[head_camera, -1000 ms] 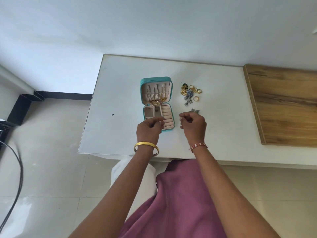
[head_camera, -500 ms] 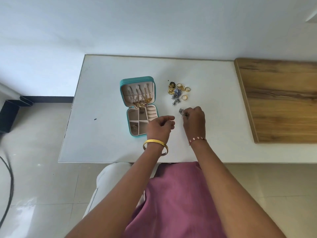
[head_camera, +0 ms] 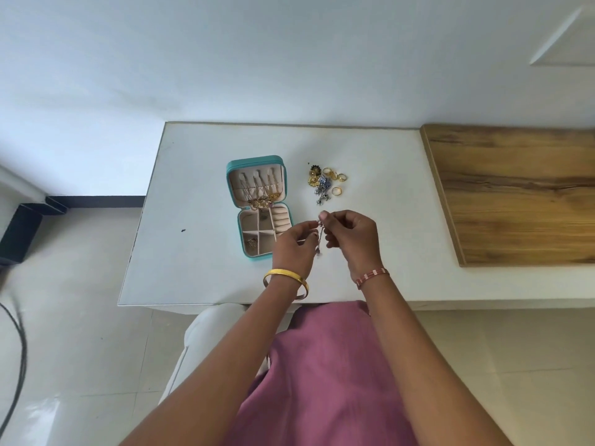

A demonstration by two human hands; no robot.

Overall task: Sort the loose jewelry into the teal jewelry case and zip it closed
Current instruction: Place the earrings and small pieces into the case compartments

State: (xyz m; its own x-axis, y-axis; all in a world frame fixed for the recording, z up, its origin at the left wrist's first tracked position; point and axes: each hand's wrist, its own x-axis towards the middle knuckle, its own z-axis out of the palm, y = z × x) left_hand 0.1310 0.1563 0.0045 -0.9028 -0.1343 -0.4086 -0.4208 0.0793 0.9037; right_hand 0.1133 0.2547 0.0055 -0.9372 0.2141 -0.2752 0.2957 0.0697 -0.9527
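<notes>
The teal jewelry case [head_camera: 232,188] lies open on the white table [head_camera: 199,272]. Gold necklaces hang in its lid, and a small piece sits in a front compartment. A loose pile of gold rings and silver-blue pieces [head_camera: 325,183] lies to the right of the case. My left hand [head_camera: 294,244] and my right hand [head_camera: 352,235] meet just right of the case, above the table. Both pinch a small silver dangling earring [head_camera: 319,236] that hangs down between the fingertips.
A wooden board [head_camera: 515,194] covers the table's right part. The wall stands right behind the table. Left of the table are tiled floor, a black cable [head_camera: 19,349] and a dark object [head_camera: 19,233]. My purple-clothed lap lies under the table's front edge.
My right hand lifted the silver earring off the table and came toward me. My left hand moved right and up to meet it. Both now pinch the earring.
</notes>
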